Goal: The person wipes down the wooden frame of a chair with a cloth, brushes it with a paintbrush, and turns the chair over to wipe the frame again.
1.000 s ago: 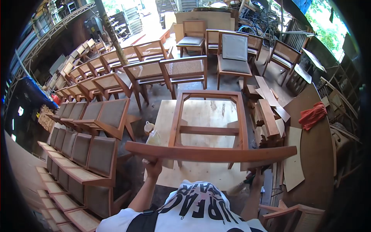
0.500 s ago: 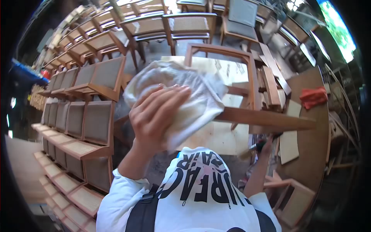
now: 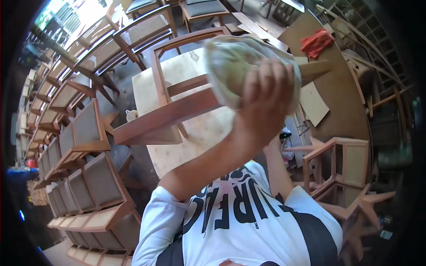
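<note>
Fingers of left hand [image 3: 265, 91] curled on pale cloth [image 3: 224, 66]; right hand [image 3: 273, 144] mostly hidden, grip unclear. Reddish-brown wooden frame [image 3: 166, 116] juts past left edge of plywood board [image 3: 168, 155].

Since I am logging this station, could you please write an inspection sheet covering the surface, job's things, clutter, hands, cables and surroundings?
Surface: pale board under the work, with dark marks on it.
Job's things: wooden frame above the board; pale cloth bunched, partly blurred.
Clutter: red cloth on the brown panel; loose planks beyond the frame.
Hands: left hand holds the pale cloth over the frame; right hand lower, partly hidden, grip unclear.
Cables: nothing seen.
Surroundings: rows of chairs at left; another chair frame at lower right.
</note>
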### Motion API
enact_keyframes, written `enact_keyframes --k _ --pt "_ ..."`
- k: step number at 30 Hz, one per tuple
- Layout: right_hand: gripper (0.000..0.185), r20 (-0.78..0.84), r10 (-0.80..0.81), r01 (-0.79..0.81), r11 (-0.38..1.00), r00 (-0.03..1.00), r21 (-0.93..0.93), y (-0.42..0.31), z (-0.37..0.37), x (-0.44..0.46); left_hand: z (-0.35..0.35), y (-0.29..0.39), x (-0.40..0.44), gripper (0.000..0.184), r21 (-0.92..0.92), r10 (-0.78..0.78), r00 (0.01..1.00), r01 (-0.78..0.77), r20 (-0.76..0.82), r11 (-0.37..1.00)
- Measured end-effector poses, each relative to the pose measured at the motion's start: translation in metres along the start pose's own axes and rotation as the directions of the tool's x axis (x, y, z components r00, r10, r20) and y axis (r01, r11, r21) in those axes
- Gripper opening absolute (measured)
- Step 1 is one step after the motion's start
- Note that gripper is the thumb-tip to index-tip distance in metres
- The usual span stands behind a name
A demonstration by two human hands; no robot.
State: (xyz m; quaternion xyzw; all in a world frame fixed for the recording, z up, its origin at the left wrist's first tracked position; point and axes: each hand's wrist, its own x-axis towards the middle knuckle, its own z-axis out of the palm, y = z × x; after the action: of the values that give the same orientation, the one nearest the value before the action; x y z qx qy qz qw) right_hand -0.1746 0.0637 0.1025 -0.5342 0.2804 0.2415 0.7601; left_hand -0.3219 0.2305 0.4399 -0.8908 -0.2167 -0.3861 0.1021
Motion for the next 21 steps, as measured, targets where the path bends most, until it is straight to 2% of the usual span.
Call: enact_keyframes --k 1,2,3,4,5,6,7,8,10,11,13,14,16,17,18,20,21 --pt "0.034 0.064 0.041 -0.044 0.997 0.997 0.057 0.011 -0.018 0.027 -0.009 -0.007 -0.006 0.051 -0.093 0.002 1.000 -0.001 0.014 0.996" --pt "0.032 -0.086 0.111 -0.112 0.994 0.990 -0.011 0.014 -0.036 0.040 -0.016 -0.016 -0.015 0.050 -0.098 -0.003 1.000 0.003 -0.005 0.995" --pt "0.034 -0.101 0.116 -0.113 0.993 0.988 0.038 0.015 -0.053 0.054 -0.023 -0.027 -0.024 0.051 -0.098 -0.005 0.999 0.002 -0.034 0.995" --pt "0.039 -0.114 0.123 -0.113 0.990 0.986 0.087 0.015 -0.066 0.065 -0.034 -0.043 -0.034 0.060 -0.167 -0.072 0.997 0.074 0.021 0.983" --pt "0.038 -0.140 0.164 -0.149 0.982 0.976 0.113 0.007 -0.074 0.068 -0.052 -0.058 -0.048 0.056 0.103 -0.093 0.994 0.087 0.057 0.991" --pt "0.038 -0.167 0.207 -0.186 0.973 0.964 0.136 -0.004 -0.079 0.067 -0.064 -0.070 -0.055 0.048 0.255 -0.146 0.989 0.135 0.024 0.957" --pt "0.037 -0.156 0.263 -0.241 0.959 0.952 0.151 -0.008 -0.093 0.087 -0.068 -0.086 -0.068 0.038 0.372 -0.123 0.992 0.127 -0.036 0.920" --pt "0.037 -0.159 0.283 -0.258 0.953 0.946 0.161 -0.011 -0.104 0.103 -0.071 -0.104 -0.081 0.035 0.410 -0.079 0.990 0.122 -0.119 0.904" --pt "0.036 -0.150 0.353 -0.349 0.936 0.923 0.057 -0.019 -0.119 0.133 -0.083 -0.128 -0.101 0.036 0.363 -0.165 0.968 0.226 -0.189 0.904" --pt "0.036 -0.150 0.364 -0.361 0.931 0.919 0.050 -0.022 -0.123 0.151 -0.085 -0.129 -0.107 0.036 0.366 -0.189 0.966 0.242 -0.177 0.899" --pt "0.061 -0.346 0.276 -0.392 0.857 0.897 -0.334 -0.028 -0.118 0.172 -0.071 -0.086 -0.088 0.034 0.303 -0.448 0.854 0.515 -0.266 0.802" --pt "0.069 -0.330 0.180 -0.333 0.798 0.927 -0.502 -0.035 -0.114 0.175 -0.059 -0.065 -0.079 0.034 0.314 -0.453 0.853 0.518 -0.259 0.796" --pt "0.057 -0.102 0.131 -0.162 0.630 0.986 -0.760 -0.047 -0.103 0.179 -0.028 -0.030 -0.044 0.032 0.374 -0.362 0.897 0.437 -0.255 0.818" --pt "0.050 -0.003 0.122 -0.074 0.582 0.993 -0.810 -0.026 -0.110 0.209 -0.011 -0.003 -0.019 0.035 0.418 -0.206 0.967 0.251 -0.151 0.873" --pt "0.044 0.098 0.121 0.019 0.531 0.988 -0.847 0.001 -0.116 0.240 0.016 0.026 -0.004 0.040 0.333 -0.271 0.948 0.314 -0.169 0.889" --pt "0.036 0.291 0.061 0.243 0.404 0.955 -0.882 0.019 -0.101 0.251 0.049 0.082 0.031 0.049 0.438 -0.119 0.993 0.113 -0.014 0.892" --pt "0.033 0.373 0.020 0.347 0.323 0.927 -0.880 0.026 -0.090 0.247 0.065 0.111 0.039 0.052 0.391 -0.123 0.992 0.112 0.003 0.913"
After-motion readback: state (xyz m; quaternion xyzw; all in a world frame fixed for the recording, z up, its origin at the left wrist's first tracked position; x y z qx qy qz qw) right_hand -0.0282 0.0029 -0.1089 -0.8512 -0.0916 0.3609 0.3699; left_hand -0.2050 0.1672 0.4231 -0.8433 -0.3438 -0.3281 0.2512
